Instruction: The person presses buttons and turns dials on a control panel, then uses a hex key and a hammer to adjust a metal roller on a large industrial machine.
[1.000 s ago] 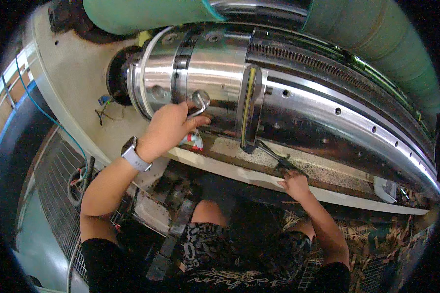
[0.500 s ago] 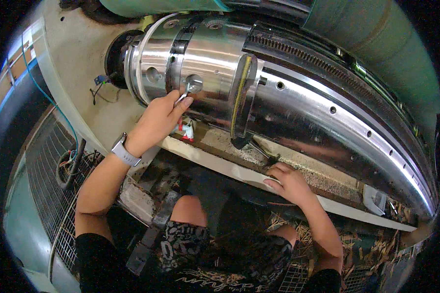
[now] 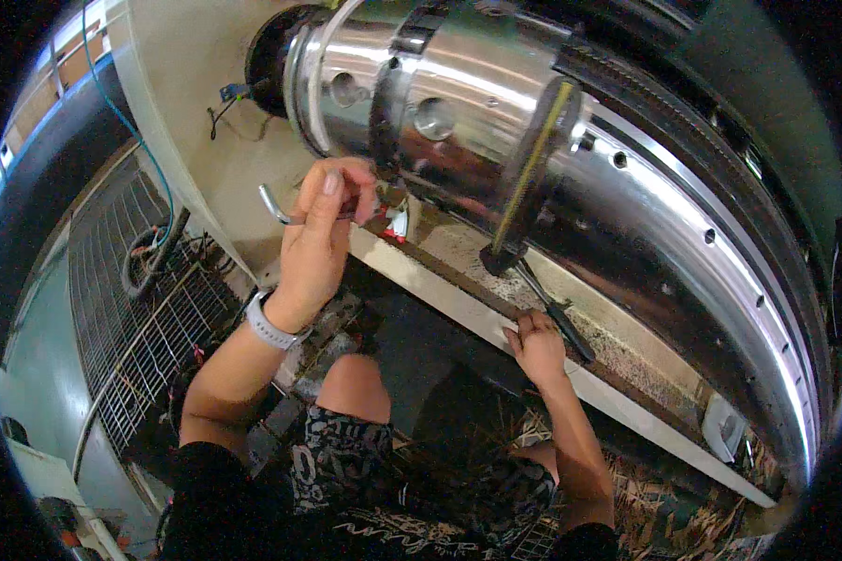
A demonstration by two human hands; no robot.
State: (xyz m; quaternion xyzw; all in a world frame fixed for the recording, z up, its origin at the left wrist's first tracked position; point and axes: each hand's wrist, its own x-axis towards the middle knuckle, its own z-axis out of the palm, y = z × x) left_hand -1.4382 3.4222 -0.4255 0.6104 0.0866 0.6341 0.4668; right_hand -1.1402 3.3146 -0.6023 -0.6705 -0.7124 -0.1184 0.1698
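Observation:
A bent metal hex key [image 3: 273, 206] is gripped in my left hand [image 3: 320, 220], its short arm sticking out to the left of my fingers. This hand is in front of a large polished metal cylinder [image 3: 477, 70] and apart from it; round recesses and holes dot the cylinder's surface. My right hand [image 3: 540, 351] rests with bent fingers on the beige ledge [image 3: 468, 310] below, thumb apart, holding nothing. Just beyond its fingertips lies the black handle [image 3: 571, 332] of a metal-shafted tool. Its upper end meets a dark band with a yellow stripe [image 3: 538, 164] that runs over the cylinder.
Small red-and-white pieces [image 3: 398, 227] lie in the trough under the cylinder. A clear plastic container [image 3: 723, 428] stands at its right end. Wire grating [image 3: 140, 346] and a hose [image 3: 145, 262] are at left. Wood-like scraps [image 3: 646, 491] litter the lower right.
My left hand has drawn the hex key away from the cylinder's round recess and turned over. My right hand stays at the ledge. The view has shifted, and more of the black handle shows.

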